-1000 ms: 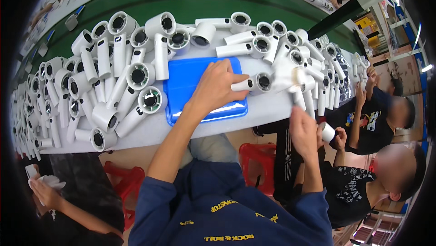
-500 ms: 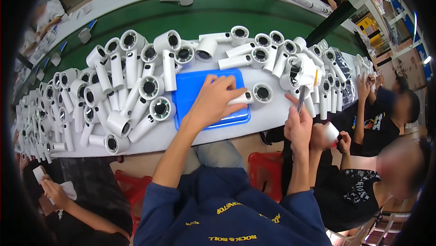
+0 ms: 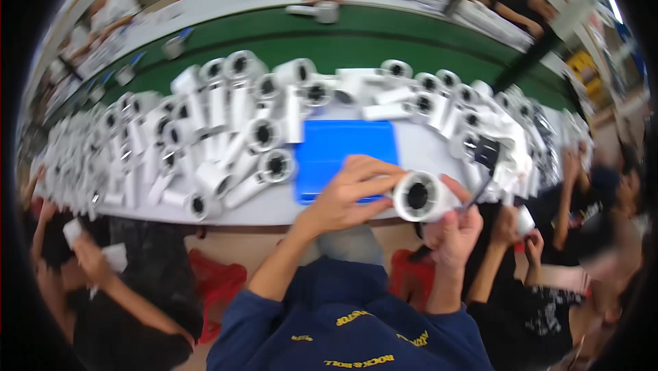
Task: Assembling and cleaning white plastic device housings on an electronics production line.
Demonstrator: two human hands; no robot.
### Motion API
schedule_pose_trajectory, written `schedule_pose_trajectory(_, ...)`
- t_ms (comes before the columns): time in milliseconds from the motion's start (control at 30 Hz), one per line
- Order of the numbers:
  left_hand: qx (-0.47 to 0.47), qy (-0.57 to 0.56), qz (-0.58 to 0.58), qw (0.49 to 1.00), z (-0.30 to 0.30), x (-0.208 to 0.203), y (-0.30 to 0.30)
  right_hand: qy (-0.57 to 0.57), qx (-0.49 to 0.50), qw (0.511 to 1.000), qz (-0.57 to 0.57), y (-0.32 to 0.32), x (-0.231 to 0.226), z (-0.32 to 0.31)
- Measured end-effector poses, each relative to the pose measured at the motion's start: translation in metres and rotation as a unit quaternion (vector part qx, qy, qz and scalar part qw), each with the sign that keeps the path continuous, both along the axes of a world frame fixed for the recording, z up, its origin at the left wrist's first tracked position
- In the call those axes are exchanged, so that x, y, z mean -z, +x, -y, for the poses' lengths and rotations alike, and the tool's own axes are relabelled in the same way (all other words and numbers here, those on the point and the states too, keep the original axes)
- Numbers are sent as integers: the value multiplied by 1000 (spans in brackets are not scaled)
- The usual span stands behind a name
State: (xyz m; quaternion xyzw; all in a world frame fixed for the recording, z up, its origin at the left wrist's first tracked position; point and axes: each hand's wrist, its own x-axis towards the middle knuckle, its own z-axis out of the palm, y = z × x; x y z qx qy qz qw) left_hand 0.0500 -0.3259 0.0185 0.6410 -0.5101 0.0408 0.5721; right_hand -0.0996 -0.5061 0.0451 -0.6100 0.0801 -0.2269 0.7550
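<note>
In the head view, work appears to be sitting midway on one unit: a white handheld fan (image 3: 416, 194) is being held up, just clear of the near edge of the white table (image 3: 419, 146). Many similar fans are lying in a large left pile (image 3: 264, 134) toward 9 to 10 o'clock from it, and more in a right cluster (image 3: 471, 119) toward 1 o'clock; which of these are finished and which are waiting, I cannot tell.

The fan's round grille is facing the camera, turning slightly toward 9 o'clock, with its drum running back toward 3 o'clock. The left hand is covering where the handle is probably lying, likely toward 9 o'clock, so its long axis is staying uncertain.

The left hand (image 3: 353, 193) is closing thumb and fingers on the fan's 9 o'clock side. The right hand (image 3: 454, 232), half curled, is gripping the drum at 3 to 4 o'clock; a blurred dark strip (image 3: 482, 187) is rising from it toward 1 o'clock. A blue tray (image 3: 346, 158) is lying toward 10 o'clock.
</note>
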Motion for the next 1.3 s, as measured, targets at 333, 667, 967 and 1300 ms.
schedule_pose_trajectory(333, -74, 20, -144, 987, -87, -11, -63, 82, -77, 991, -75, 11, 52, 41)
schedule_pose_trajectory(667, -781, 48, -46, 621, -358, 16, 3, 147, -26, 985, -88, 35, 87, 80)
schedule_pose_trajectory(967, -699, 287, -65, 652, -389, 59, 62, 146, 6, 978, -146, 3, 80, 70)
schedule_pose_trajectory(1300, -45, 143, 55, 987, 25, -73, 38, 233, -117, 955, -140, -101, 106, 18)
